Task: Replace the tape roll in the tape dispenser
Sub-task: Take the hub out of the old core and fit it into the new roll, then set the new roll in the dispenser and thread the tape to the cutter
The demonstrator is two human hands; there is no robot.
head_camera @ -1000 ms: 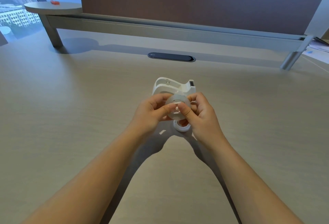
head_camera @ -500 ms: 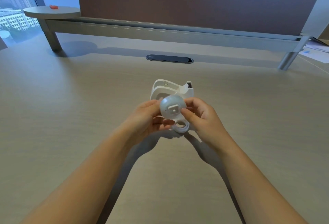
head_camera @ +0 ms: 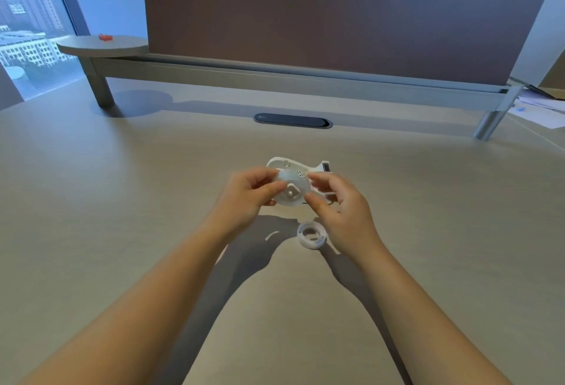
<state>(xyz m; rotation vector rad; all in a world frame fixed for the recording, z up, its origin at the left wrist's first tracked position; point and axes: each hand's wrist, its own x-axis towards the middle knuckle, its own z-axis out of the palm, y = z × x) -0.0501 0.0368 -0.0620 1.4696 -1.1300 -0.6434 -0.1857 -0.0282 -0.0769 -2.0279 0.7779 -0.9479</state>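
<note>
A white tape dispenser (head_camera: pixel 293 166) stands on the desk just beyond my hands, its cutter end pointing right. In front of it I hold a round white spool piece (head_camera: pixel 290 190) with a square hub, raised above the desk. My left hand (head_camera: pixel 247 198) pinches its left edge between thumb and fingers. My right hand (head_camera: pixel 339 210) pinches its right edge with thumb and forefinger. A small white tape roll (head_camera: pixel 312 235) lies flat on the desk below, beside my right wrist.
A dark oval cable slot (head_camera: pixel 293 120) is set in the desk (head_camera: pixel 122 201) behind the dispenser. A raised shelf (head_camera: pixel 275 77) with a brown divider panel runs along the back. Papers (head_camera: pixel 538 109) lie at far right. A small red object (head_camera: pixel 105 37) sits on the shelf's round end.
Both hands lifted the spool piece up and away from the tape roll, which now lies uncovered on the desk. The spool's face tilted toward me.
</note>
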